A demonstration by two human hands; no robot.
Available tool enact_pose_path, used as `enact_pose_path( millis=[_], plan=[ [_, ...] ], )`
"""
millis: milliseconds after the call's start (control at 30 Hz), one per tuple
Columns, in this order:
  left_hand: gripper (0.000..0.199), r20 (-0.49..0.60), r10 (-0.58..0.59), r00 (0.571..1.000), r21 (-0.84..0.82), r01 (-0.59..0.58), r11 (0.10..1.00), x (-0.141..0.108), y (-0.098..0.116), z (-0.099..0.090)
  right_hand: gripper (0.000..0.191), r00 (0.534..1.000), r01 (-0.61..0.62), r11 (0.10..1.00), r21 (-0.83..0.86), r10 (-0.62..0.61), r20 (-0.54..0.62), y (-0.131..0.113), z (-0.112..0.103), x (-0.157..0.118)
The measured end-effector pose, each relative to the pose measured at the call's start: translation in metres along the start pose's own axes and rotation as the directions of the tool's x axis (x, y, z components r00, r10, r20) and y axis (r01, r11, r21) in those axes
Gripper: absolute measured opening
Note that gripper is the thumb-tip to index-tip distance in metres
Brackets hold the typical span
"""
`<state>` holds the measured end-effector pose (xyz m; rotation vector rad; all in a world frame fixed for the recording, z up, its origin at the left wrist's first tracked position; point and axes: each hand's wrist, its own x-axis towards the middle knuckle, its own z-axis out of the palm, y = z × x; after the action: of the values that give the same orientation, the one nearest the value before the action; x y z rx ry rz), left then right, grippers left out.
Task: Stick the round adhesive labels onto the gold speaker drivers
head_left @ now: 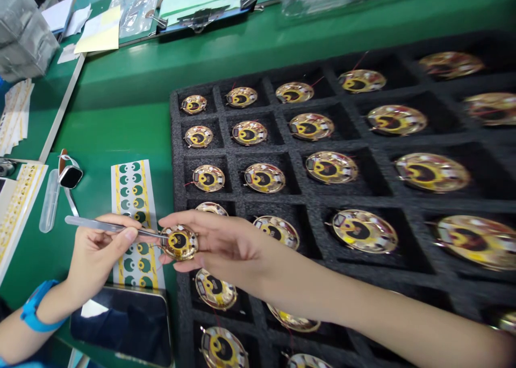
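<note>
In my left hand (102, 247) a pair of metal tweezers (102, 225) is pinched between thumb and fingers, the tips pointing right. Those tips meet the left edge of a round gold-rimmed watch module (181, 242) with a yellow and black face. My right hand (217, 239) grips this module by its rim between thumb and fingers, above the left border of the foam tray. Below my left hand lies a sheet of yellow and white stickers (132, 196), several of its places showing green through cut-outs. A blue band (38, 306) is around my left wrist.
A black foam tray (282, 196) holds several similar round modules in its compartments. A smartphone (124, 322) lies at the front, with a smartwatch (71, 175) and a clear plastic case (49, 201) at left. Behind are a clipboard (201, 18), papers (99, 32) and plastic bags.
</note>
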<state>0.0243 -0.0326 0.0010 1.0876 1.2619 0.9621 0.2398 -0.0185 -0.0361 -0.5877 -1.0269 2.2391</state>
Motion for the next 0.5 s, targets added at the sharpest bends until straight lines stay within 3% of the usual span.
enact_pose_path(
  millis=[500],
  plan=[
    [0.015, -0.075, 0.042, 0.996, 0.138, -0.032, 0.99, -0.0025, -0.0021, -0.0003, 0.032, 1.0, 0.003, 0.998, -0.059, -0.003, -0.014, -0.0046, 0.0027, 0.0012]
  ],
)
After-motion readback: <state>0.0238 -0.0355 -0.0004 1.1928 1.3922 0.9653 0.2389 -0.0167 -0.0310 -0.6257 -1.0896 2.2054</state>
